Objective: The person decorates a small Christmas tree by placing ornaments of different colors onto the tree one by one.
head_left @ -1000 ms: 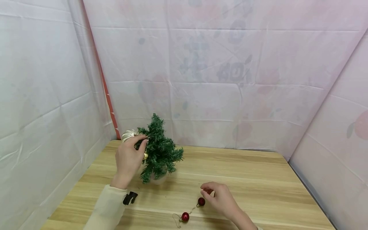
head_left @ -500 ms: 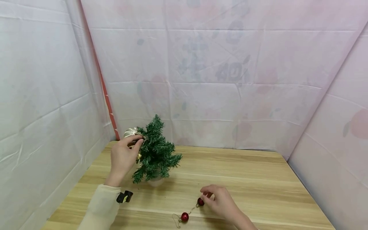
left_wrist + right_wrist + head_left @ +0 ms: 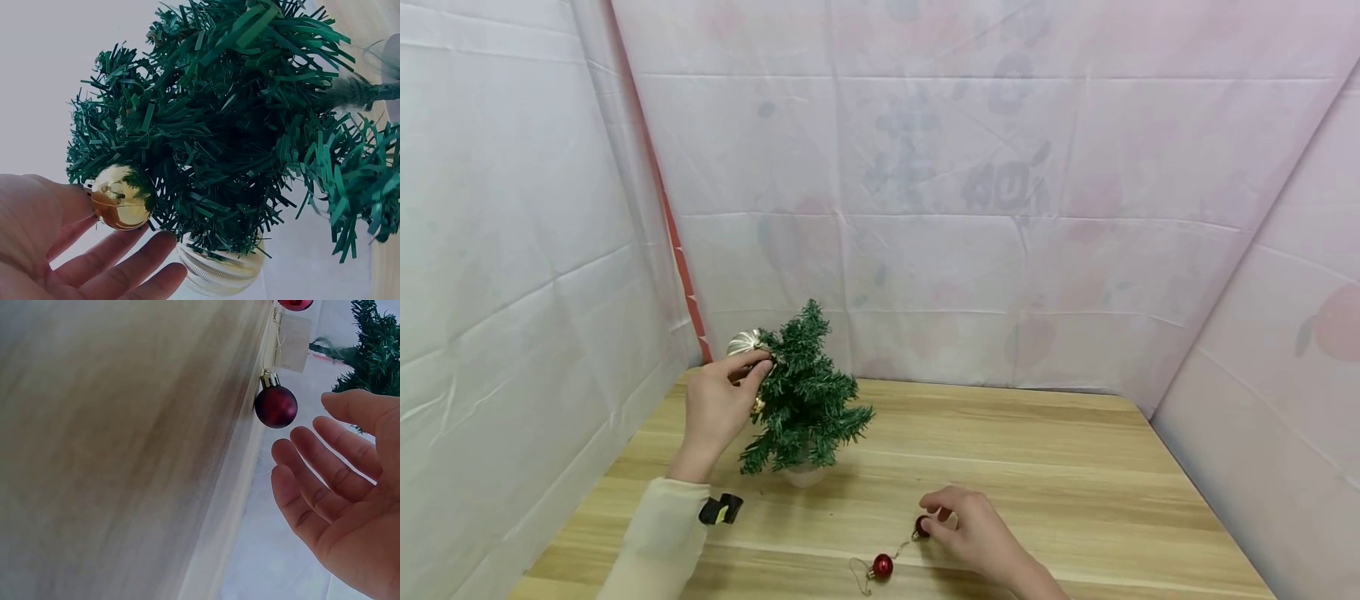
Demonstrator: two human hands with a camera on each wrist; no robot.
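My left hand [image 3: 718, 412] is at the left side of a small green Christmas tree [image 3: 808, 392], thumb and index finger pinched together among its branches. Just under the thumb hangs a shiny gold Christmas ball [image 3: 123, 197], its cap at the thumb; the loop is hidden. A larger pale gold ribbed ball [image 3: 747, 342] hangs on the tree behind that hand. My right hand [image 3: 973, 533] hovers over the table with loosely bent fingers, holding nothing. Beside its fingertips lies a dark matte red ball [image 3: 275, 407], partly covered in the head view. A shinier red ball [image 3: 882, 567] lies nearer me.
The tree stands in a pale pot [image 3: 805, 476] on the wooden table [image 3: 1037, 450]. White printed cloth [image 3: 940, 250] walls the table at the back and sides. A black strap [image 3: 721, 509] sits at my left sleeve [image 3: 658, 533].
My left hand has moved left and slightly down, and the tree has swung left with it. My right hand has sunk slightly beside the dark red ball. Both red balls lie still.
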